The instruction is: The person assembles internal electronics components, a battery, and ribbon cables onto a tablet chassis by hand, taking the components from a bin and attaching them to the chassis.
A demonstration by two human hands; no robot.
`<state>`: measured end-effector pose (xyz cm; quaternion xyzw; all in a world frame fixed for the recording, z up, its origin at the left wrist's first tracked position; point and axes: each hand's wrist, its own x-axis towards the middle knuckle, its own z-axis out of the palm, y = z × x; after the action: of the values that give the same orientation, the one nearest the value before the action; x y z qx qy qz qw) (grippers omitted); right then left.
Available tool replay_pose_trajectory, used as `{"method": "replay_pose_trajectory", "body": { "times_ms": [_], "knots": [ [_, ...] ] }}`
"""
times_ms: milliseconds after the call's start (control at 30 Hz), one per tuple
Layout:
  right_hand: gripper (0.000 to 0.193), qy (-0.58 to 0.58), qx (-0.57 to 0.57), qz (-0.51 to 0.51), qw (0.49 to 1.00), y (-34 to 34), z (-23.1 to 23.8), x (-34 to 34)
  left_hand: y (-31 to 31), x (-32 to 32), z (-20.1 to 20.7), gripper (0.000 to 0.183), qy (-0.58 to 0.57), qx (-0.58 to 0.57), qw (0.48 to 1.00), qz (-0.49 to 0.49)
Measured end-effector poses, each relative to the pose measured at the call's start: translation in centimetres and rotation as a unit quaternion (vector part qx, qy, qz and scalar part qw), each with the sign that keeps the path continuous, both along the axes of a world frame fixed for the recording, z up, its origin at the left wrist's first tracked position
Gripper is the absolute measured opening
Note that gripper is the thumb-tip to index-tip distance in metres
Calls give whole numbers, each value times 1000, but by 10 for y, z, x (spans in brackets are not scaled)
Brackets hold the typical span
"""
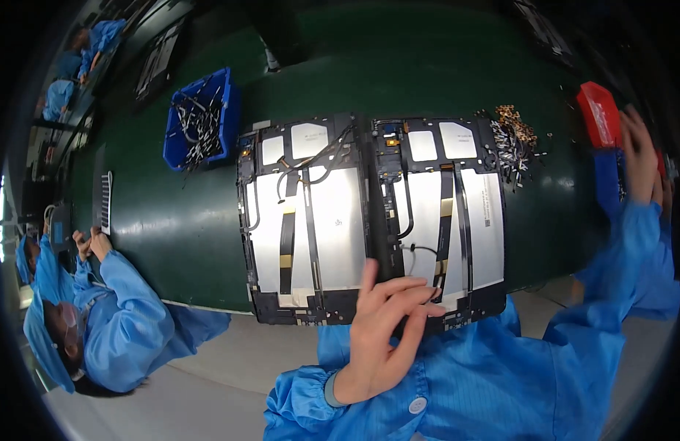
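My left hand (380, 334) lies flat, fingers spread, on the near edge of the right panel (439, 220), touching it. Panel's long axis runs away from me. Right hand (639, 158) is well off right at the red bin (599, 112); grip unclear, blurred.

two opened tablet panels (369, 220), silver backs with black ribbon cables, flat side by side on green table edge

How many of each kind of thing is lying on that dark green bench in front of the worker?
Opened tablet panels: 2, left and right
Bins: 2, a blue bin and a red bin
Pile of small parts: 1
Total: 5
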<state>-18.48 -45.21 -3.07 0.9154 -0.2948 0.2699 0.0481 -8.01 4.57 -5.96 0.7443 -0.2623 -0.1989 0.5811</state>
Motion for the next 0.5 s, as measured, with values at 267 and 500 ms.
{"method": "replay_pose_trajectory", "body": {
  "times_ms": [267,500],
  "knots": [
    [68,-57,475,201,855,277,-71,11,-2,-8,-15,20,38,-58,997,-39],
    [61,20,310,179,933,276,-57,13,-18,-1,-15,17,-29,-30,998,-44]
  ]
}}
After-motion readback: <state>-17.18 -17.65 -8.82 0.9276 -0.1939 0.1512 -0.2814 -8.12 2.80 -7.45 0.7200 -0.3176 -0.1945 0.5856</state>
